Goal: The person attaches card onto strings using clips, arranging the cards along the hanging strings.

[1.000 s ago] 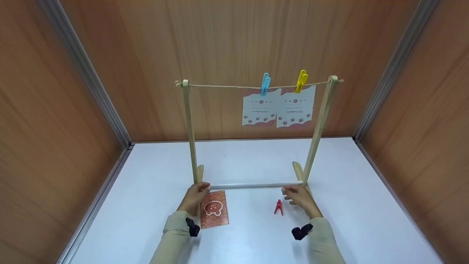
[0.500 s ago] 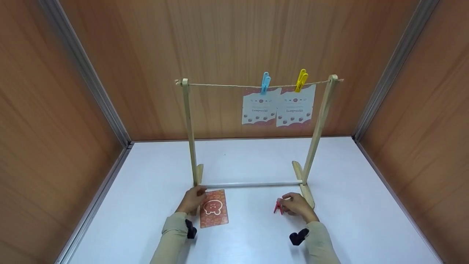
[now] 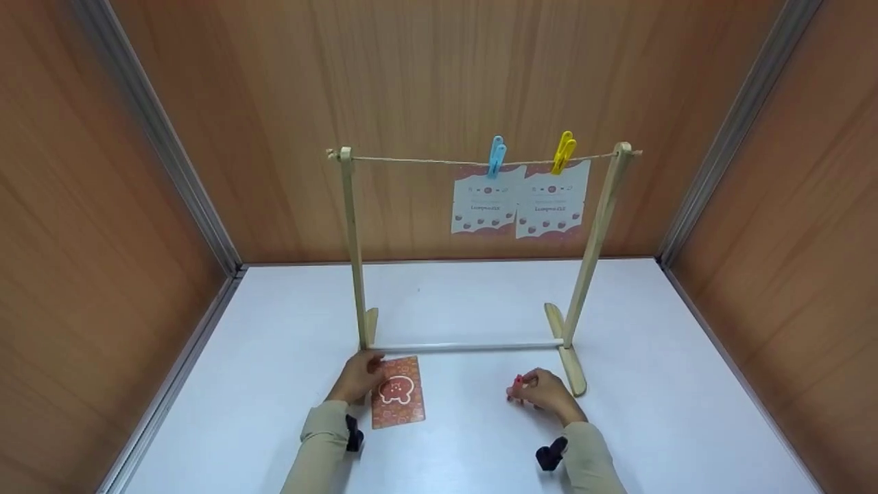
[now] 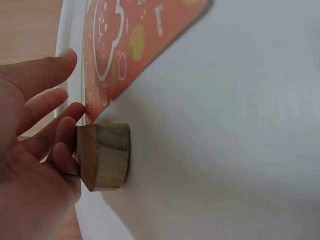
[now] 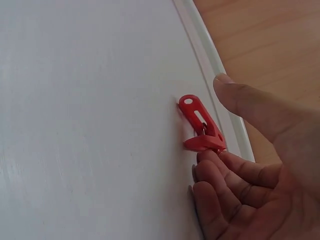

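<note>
My left hand (image 3: 355, 377) is at the rack's left foot, just beside a red card (image 3: 399, 409) with a bear outline lying on the table. In the left wrist view the fingertips touch the end of the wooden foot (image 4: 111, 156), while the thumb is held away from it. Over at the right, my right hand (image 3: 547, 394) is at a small red clothespin (image 3: 514, 390) on the table. In the right wrist view its fingertips touch one end of the clothespin (image 5: 201, 125); the thumb stands apart from it.
A wooden rack with a right post (image 3: 597, 243) and a string (image 3: 411, 161) stands behind the hands. A blue clothespin (image 3: 496, 158) and a yellow clothespin (image 3: 564, 153) hold two white cards on the string. Wood-grain walls (image 3: 439, 68) enclose the white table (image 3: 466, 446).
My right hand has moved down and slightly left from the rack's right foot to the red clothespin, which has turned and shifted slightly. My left hand stays near the left foot.
</note>
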Demonstrator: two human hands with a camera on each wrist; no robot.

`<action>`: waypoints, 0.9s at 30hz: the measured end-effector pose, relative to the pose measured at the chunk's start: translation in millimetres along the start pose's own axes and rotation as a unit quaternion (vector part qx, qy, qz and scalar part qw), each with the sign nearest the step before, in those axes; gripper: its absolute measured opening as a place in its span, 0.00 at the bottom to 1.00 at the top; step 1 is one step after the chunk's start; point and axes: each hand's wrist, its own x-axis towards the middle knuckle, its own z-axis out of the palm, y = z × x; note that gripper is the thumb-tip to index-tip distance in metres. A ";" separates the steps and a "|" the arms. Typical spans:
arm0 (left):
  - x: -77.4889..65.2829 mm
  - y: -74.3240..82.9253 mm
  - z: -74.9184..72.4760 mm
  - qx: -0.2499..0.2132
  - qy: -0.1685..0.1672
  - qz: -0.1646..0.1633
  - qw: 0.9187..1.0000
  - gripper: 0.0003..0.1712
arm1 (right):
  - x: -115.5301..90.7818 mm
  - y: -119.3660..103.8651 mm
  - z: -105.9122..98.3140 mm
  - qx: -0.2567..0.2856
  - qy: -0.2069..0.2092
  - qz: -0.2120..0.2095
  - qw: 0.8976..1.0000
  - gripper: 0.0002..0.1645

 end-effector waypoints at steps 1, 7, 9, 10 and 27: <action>-0.2 -0.5 0.6 -0.002 -0.002 -0.001 1.000 0.27 | -0.4 0.2 1.0 -0.005 -0.001 0.000 1.000 0.29; 0.5 -1.6 2.4 0.006 -0.012 -0.001 1.000 0.32 | -2.5 -2.6 4.6 -0.021 -0.013 -0.010 1.000 0.31; 1.8 -1.9 2.0 0.024 -0.012 0.003 1.000 0.32 | -2.3 -4.2 5.2 -0.024 -0.013 -0.017 0.999 0.32; 2.4 -1.9 1.8 0.034 -0.011 0.005 0.999 0.31 | -1.9 -4.7 5.4 -0.027 -0.012 -0.020 0.999 0.32; 2.3 3.3 1.3 0.108 -0.016 0.016 0.994 0.27 | 1.7 -3.3 4.8 -0.056 0.006 -0.022 0.998 0.29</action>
